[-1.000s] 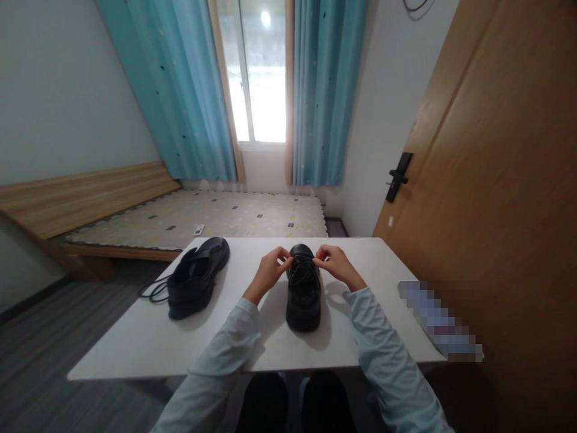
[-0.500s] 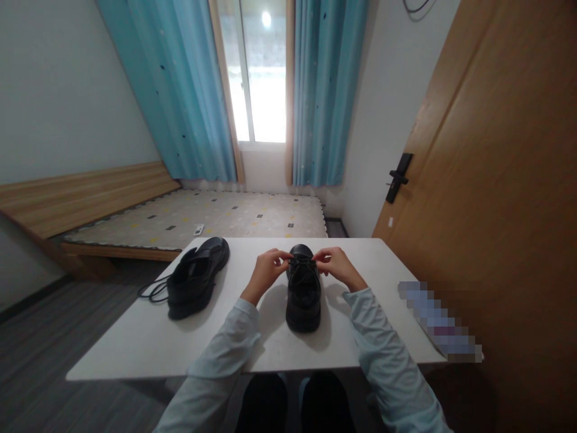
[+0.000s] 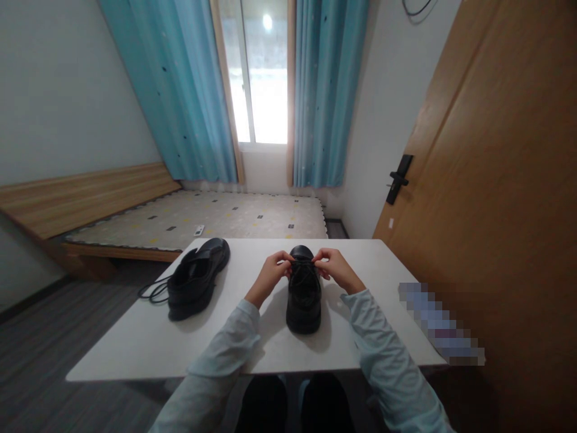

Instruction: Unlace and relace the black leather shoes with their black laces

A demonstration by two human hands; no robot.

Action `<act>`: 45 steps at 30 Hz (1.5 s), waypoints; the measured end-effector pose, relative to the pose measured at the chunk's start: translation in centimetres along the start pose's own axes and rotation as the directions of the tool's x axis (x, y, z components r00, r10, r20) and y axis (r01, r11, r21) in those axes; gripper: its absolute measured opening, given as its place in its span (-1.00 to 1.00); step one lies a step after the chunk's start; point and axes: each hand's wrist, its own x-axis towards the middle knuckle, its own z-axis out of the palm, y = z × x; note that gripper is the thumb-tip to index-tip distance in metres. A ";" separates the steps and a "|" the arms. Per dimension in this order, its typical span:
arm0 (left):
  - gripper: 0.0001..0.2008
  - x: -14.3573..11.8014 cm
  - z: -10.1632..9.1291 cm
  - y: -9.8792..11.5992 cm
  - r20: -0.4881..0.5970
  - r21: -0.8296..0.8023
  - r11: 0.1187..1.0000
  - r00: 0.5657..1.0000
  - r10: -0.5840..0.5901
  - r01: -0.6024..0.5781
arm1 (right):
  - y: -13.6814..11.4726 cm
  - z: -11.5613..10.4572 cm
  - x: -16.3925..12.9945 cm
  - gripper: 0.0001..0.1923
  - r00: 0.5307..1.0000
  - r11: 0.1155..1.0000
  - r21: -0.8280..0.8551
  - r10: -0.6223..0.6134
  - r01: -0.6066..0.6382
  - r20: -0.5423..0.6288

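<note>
A black lace-up shoe (image 3: pixel 303 307) stands on the white table in front of me, its toe pointing away and its heel toward me. My left hand (image 3: pixel 276 270) is at the left side of its lacing, thumb and fingers pinched on the shoelace (image 3: pixel 303 264). From the right side, my right hand (image 3: pixel 331 264) pinches the same lace near the eyelets. Fine detail of the lace between the fingertips is too small to make out. Another black shoe (image 3: pixel 193 288) sits to the left, with a loose loop of lace (image 3: pixel 154 291) hanging past the table's left edge.
The white table (image 3: pixel 144 349) has a blurred-out flat item (image 3: pixel 437 322) at its right edge. Behind it is a bed (image 3: pixel 243 213) with a small white remote (image 3: pixel 199 230) on it. A wooden door (image 3: pixel 496 180) stands close on the right.
My left hand has shifted slightly right, closer to the lacing. The right hand has moved only a little, and both shoes stay in place.
</note>
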 end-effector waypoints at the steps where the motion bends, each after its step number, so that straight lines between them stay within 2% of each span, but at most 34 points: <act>1: -0.91 0.0 0.0 0.0 0.008 -0.016 1.000 1.000 -0.008 0.008 | 0.0 0.0 0.0 -0.96 1.000 1.000 0.027 -0.001 0.000 0.021; 6: -0.77 0.0 -0.1 0.1 0.021 0.010 1.000 1.000 0.015 -0.016 | 0.0 0.2 0.1 -0.75 0.997 0.997 0.075 -0.038 0.033 0.061; 11: -0.74 0.0 -0.1 -0.2 -0.047 0.069 0.997 0.998 0.031 -0.027 | -0.1 0.3 0.2 -0.66 0.999 0.994 0.107 -0.027 0.024 0.029; 15: -0.71 0.3 -0.2 -0.5 -0.079 0.163 0.986 0.996 0.052 -0.039 | -0.1 0.1 0.3 -0.68 0.998 0.997 0.072 0.000 -0.005 0.070; 20: -0.75 0.4 -0.5 -0.8 -0.093 0.302 0.951 0.991 0.094 -0.062 | 0.0 0.2 0.4 -0.69 0.998 0.998 0.068 0.008 -0.013 0.068; 24: -0.75 0.2 -0.4 -0.5 -0.078 0.332 0.937 0.987 0.141 -0.108 | 0.0 0.2 0.4 -0.75 0.996 0.997 0.073 0.004 -0.011 0.091; 29: -0.79 0.0 -0.2 -0.1 -0.108 0.370 0.917 0.973 0.204 -0.151 | -0.2 0.1 0.2 -0.82 0.994 0.997 0.075 -0.018 0.009 0.112; 34: -0.82 0.3 -0.2 -0.7 -0.067 0.431 0.876 0.961 0.269 -0.215 | -0.1 -0.1 0.3 -0.73 0.997 0.996 0.085 -0.020 0.013 0.080; 40: -0.85 0.4 -0.4 -1.1 -0.034 0.423 0.882 0.969 0.243 -0.207 | 0.8 -0.3 0.8 -0.86 0.995 0.999 -0.032 0.022 -0.019 0.101; 45: -0.87 0.3 -0.8 -0.9 -0.001 0.297 0.948 0.993 0.120 -0.114 | 1.2 -0.6 0.8 -0.85 0.994 0.998 -0.024 0.059 -0.057 0.087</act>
